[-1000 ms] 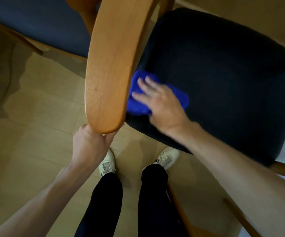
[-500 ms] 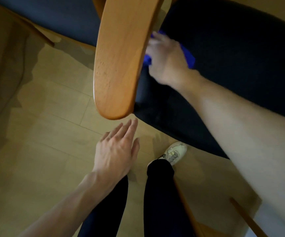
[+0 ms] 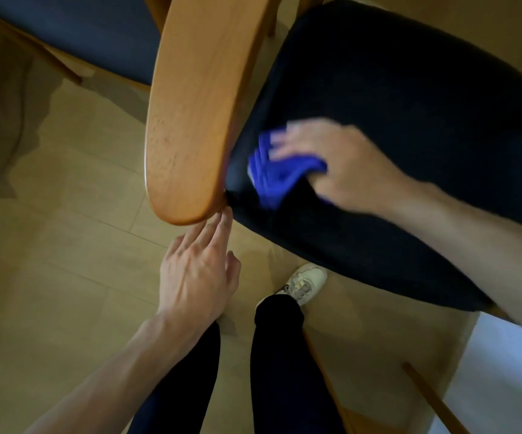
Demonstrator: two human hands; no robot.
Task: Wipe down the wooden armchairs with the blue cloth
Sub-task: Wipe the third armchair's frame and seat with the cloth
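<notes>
A wooden armchair fills the upper half of the head view, with a broad curved wooden armrest [image 3: 197,114] and a dark seat cushion [image 3: 410,126]. My right hand [image 3: 341,164] presses the blue cloth [image 3: 275,173] onto the cushion just right of the armrest; hand and cloth are motion-blurred, so the finger hold is unclear. My left hand [image 3: 197,270] is open with straight fingers, whose tips reach the underside of the armrest's front end.
A second armchair with a dark blue seat [image 3: 75,32] stands at the upper left. Wooden chair legs [image 3: 435,399] slant at the lower right. My dark trousers and a white shoe [image 3: 303,283] stand on the light wooden floor [image 3: 65,230].
My right hand swept the cloth back along the cushion, then forward again toward the armrest's front end. My left hand let go of the armrest tip, dropped away open, and now reaches its tip again.
</notes>
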